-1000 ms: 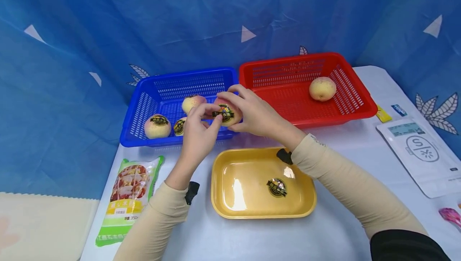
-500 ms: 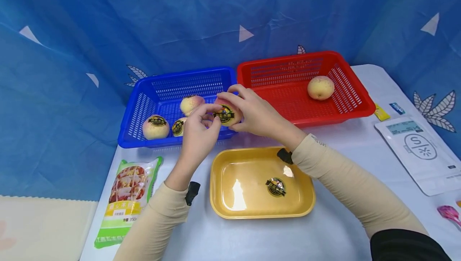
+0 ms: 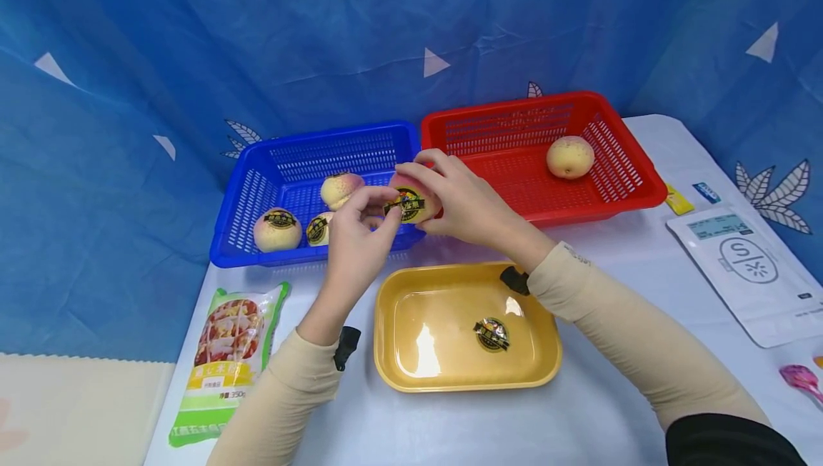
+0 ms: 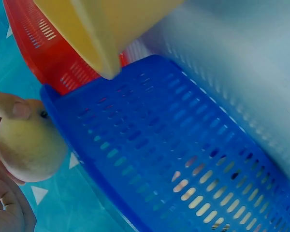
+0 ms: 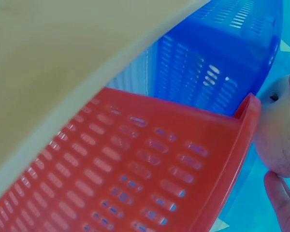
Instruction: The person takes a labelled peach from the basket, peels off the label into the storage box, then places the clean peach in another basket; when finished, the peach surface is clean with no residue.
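Note:
In the head view, my right hand (image 3: 472, 201) grips a pink-and-yellow peach (image 3: 431, 191) above the front right corner of the blue basket (image 3: 225, 237). A black-and-gold label sticker (image 3: 411, 207) faces me on this peach. The thumb and forefinger of my left hand (image 3: 360, 241) pinch the sticker's left end. The left wrist view shows the peach (image 4: 31, 145) from below, held just past the blue basket's rim, with curled left fingers (image 4: 9, 203) beside it. Several other peaches, two with visible stickers (image 3: 280, 219), lie in the blue basket.
A red basket (image 3: 540, 219) with one peach (image 3: 570, 157) adjoins the blue one. In front stands a yellow tray (image 3: 444, 373) with a loose sticker (image 3: 491, 335) inside. A green food packet (image 3: 225, 359) lies left, a white pouch (image 3: 746, 266) and small wrapped sweets (image 3: 678, 199) right.
Both hands and the peach have shifted slightly to the right. The right hand keeps its grip and the left fingertips stay at the sticker's left end.

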Motion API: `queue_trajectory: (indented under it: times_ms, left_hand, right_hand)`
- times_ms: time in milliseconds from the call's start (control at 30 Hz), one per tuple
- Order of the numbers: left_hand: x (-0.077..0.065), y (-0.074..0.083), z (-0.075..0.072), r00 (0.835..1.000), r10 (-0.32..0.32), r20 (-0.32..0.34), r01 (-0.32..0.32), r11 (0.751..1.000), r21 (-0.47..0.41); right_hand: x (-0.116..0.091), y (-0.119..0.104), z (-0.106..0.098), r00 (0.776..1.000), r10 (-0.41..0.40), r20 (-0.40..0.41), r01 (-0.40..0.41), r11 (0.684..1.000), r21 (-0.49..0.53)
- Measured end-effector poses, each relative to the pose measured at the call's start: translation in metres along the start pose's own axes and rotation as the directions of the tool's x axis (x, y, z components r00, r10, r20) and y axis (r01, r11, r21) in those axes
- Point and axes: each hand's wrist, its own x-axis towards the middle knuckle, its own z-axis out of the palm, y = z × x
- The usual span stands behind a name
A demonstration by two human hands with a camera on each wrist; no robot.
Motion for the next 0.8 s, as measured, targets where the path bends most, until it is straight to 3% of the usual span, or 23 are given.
queue_trajectory:
  times_ms: [167,300,467,633,800]
  left_hand:
    - [-0.007,0.003,0.000,0.999,-0.013,0.046,0.017,0.997,-0.078]
    - [-0.019,0.003,0.001,0.992,-0.037,0.117,0.046,0.996,-0.080]
    - [-0.041,-0.004,0.009,0.968,-0.066,0.242,0.076,0.997,-0.032]
    - [-0.060,-0.015,0.022,0.914,-0.076,0.398,0.060,0.997,0.054]
    - [-0.071,-0.023,0.037,0.833,-0.091,0.546,0.009,0.988,0.152]
  right_hand:
    - [-0.005,0.005,-0.003,0.998,0.060,0.004,-0.060,0.998,0.001]
    - [-0.010,0.009,-0.008,0.998,0.065,-0.026,-0.064,0.998,0.022]
    - [-0.018,0.018,-0.014,0.995,0.046,-0.094,-0.041,0.998,0.052]
    - [-0.029,0.026,-0.022,0.990,0.095,-0.109,-0.087,0.993,0.078]
    - [-0.041,0.035,-0.030,0.982,0.140,-0.128,-0.126,0.986,0.112]
